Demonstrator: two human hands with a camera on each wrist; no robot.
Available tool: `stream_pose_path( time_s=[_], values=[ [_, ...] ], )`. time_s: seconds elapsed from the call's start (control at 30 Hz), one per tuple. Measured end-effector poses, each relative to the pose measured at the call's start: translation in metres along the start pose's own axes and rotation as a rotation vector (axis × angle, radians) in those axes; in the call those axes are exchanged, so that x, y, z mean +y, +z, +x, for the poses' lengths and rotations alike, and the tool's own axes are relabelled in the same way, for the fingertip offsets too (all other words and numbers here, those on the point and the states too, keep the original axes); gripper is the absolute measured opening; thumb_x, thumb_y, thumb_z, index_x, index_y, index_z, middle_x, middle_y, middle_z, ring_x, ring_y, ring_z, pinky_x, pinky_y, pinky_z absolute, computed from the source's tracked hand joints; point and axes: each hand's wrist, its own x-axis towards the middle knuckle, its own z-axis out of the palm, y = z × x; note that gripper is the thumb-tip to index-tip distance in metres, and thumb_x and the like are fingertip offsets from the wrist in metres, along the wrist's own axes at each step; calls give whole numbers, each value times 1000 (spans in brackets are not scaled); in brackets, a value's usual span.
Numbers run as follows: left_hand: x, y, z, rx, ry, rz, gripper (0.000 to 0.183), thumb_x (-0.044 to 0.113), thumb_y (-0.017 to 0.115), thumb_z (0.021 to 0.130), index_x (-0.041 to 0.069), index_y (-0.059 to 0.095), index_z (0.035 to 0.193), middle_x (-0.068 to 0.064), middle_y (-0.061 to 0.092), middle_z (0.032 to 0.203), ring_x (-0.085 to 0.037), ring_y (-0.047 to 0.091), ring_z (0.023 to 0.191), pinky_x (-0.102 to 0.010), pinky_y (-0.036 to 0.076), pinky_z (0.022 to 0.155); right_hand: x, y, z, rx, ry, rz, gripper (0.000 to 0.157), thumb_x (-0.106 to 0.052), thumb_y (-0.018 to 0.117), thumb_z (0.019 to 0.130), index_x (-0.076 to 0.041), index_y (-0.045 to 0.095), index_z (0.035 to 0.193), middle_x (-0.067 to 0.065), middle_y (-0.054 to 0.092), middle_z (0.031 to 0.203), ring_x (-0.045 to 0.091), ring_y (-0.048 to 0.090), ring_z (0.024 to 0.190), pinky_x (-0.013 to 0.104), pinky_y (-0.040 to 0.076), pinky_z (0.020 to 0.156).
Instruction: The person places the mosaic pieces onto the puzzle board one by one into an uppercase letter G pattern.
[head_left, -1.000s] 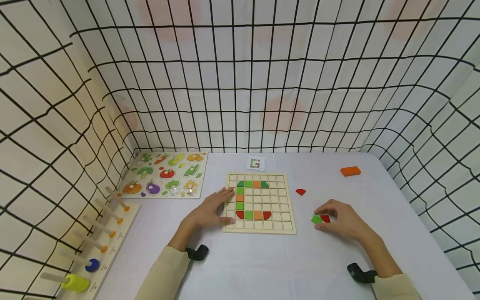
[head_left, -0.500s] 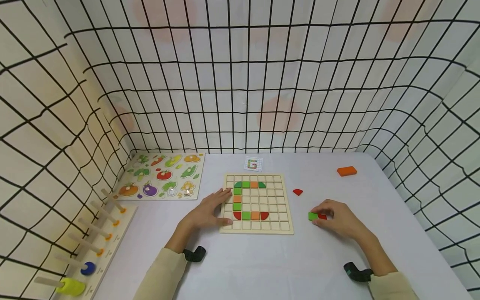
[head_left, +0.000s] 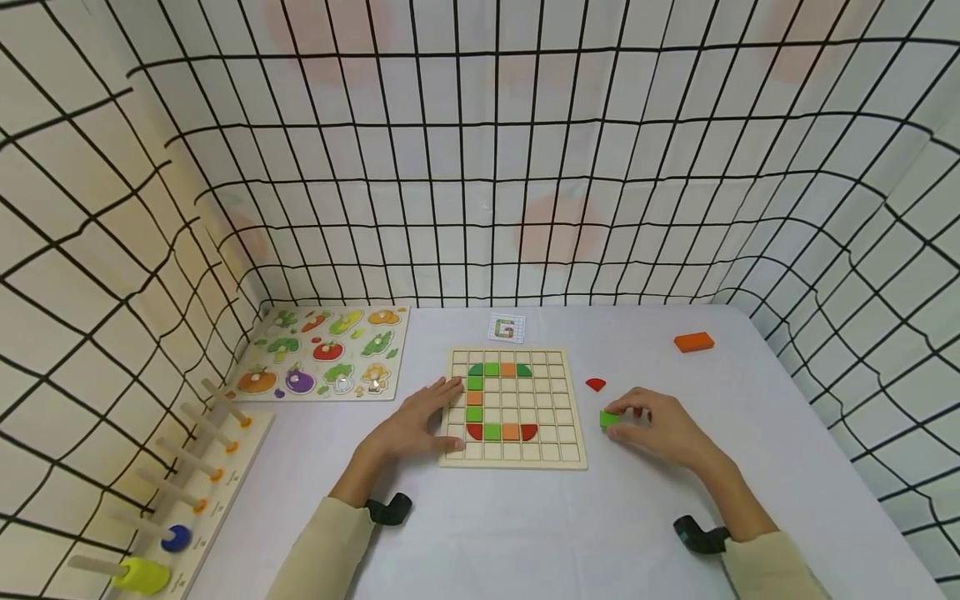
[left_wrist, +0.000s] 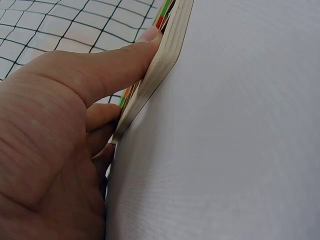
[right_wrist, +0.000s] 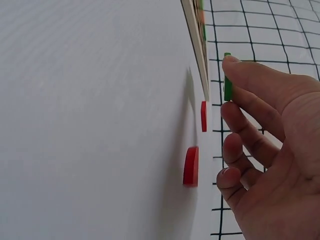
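My right hand pinches a green square tile between thumb and fingertips, to the right of the wooden grid board. In the right wrist view the tile is lifted off the table. Two red pieces lie below that hand; the nearer red piece has a curved side and is hidden in the head view. The other is a red quarter-circle tile. My left hand rests on the board's left edge, thumb and fingers extended. Green, orange and red tiles form a C shape on the board.
A small card with a coloured G pattern lies behind the board. At the back right is an orange block. A vegetable puzzle and a peg board are at left. Black netting surrounds the table.
My right hand has lifted the green tile and moved it left towards the board, leaving a red piece behind. My left hand has stayed on the board. The head view shifted slightly.
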Motion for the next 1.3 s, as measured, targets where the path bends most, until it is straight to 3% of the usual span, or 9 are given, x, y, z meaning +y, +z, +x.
stream_pose_path(
  time_s=[0.57, 0.87, 1.3],
  values=[
    [-2, 1, 0, 17, -7, 2, 96, 53, 79, 85, 22, 32, 163, 10, 21, 172, -22, 11, 162, -51, 10, 132, -43, 19, 31, -42, -32, 52, 27, -26, 85, 86, -21, 78, 111, -5, 70, 106, 22, 54, 94, 26, 43, 69],
    [-5, 2, 2, 15, -6, 4, 97, 54, 79, 85, 23, 31, 164, 12, 20, 172, -20, 10, 162, -51, 11, 132, -52, 35, 44, -53, -19, 85, 29, -28, 86, 84, -19, 79, 111, -5, 72, 102, 21, 54, 91, 26, 42, 69],
    [-3, 1, 2, 0, -3, 11, 96, 53, 78, 87, 22, 30, 164, 10, 19, 173, -20, 9, 162, -50, 10, 132, -62, 53, 61, -91, -73, 117, 27, -25, 87, 84, -19, 78, 109, -5, 70, 94, 16, 52, 77, 24, 43, 64]
  ],
)
